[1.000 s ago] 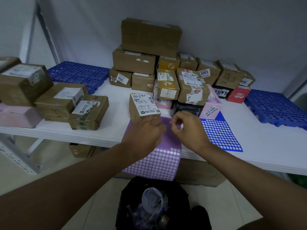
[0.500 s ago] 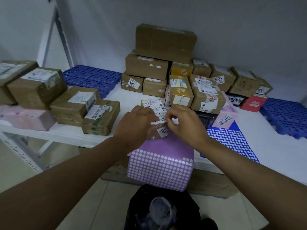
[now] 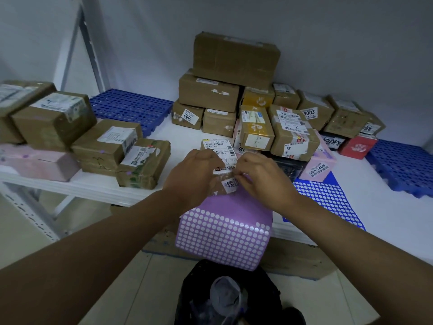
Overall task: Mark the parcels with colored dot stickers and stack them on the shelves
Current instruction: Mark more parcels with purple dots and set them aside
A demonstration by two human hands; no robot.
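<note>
A small brown parcel (image 3: 219, 153) with a white shipping label and a "3018" tag stands on the purple dot-sticker sheet (image 3: 225, 233) at the front of the white shelf (image 3: 98, 186). My left hand (image 3: 192, 174) grips the parcel's left side. My right hand (image 3: 262, 179) has its fingertips pinched together against the parcel's front right edge; what it pinches is too small to see. A blue dot-sticker sheet (image 3: 328, 202) lies to the right. Behind stands a pile of unsorted parcels (image 3: 234, 90).
Stacked brown and pink parcels (image 3: 93, 146) fill the left of the shelf. Blue plastic grid mats lie at the back left (image 3: 131, 109) and far right (image 3: 403, 165). A black bag of rubbish (image 3: 229, 299) sits on the floor below me. A metal upright (image 3: 77, 45) rises at the left.
The parcel has tipped towards me, so its front with the "3018" tag now shows. My right hand moved from the purple sheet up to the parcel's front. The view shifted left.
</note>
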